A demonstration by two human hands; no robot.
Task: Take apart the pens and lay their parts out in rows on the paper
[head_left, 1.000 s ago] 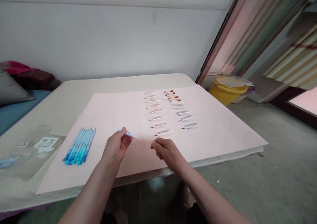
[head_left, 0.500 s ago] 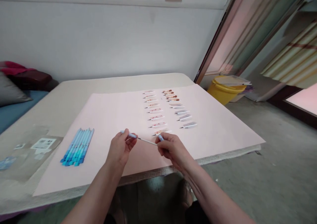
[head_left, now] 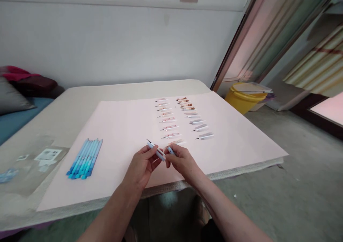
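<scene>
Both my hands meet above the front part of a pale pink sheet. My left hand [head_left: 138, 167] is closed on a light blue pen barrel [head_left: 161, 156], with a thin white refill with a dark tip [head_left: 149, 141] lying along it. In my right hand [head_left: 184, 160], a small light blue pen part [head_left: 170, 150] is pinched; its fingertips touch or nearly touch the barrel's lower end. Beyond the hands lie two columns of dark-tipped pen pieces, a left column [head_left: 170, 127] with reddish prints and a right column [head_left: 205, 135] in grey and brown.
Several blue pens [head_left: 84, 158] lie side by side on the left of the pink sheet [head_left: 120, 120]. Left of them is a clear plastic bag [head_left: 29, 174] with a white label. A yellow bin [head_left: 242, 99] stands beyond the table's right side, near the wall.
The refill, stretched between my hands before, now lies against the barrel in my left hand. That hand has moved right, close to my right hand, and the barrel has turned.
</scene>
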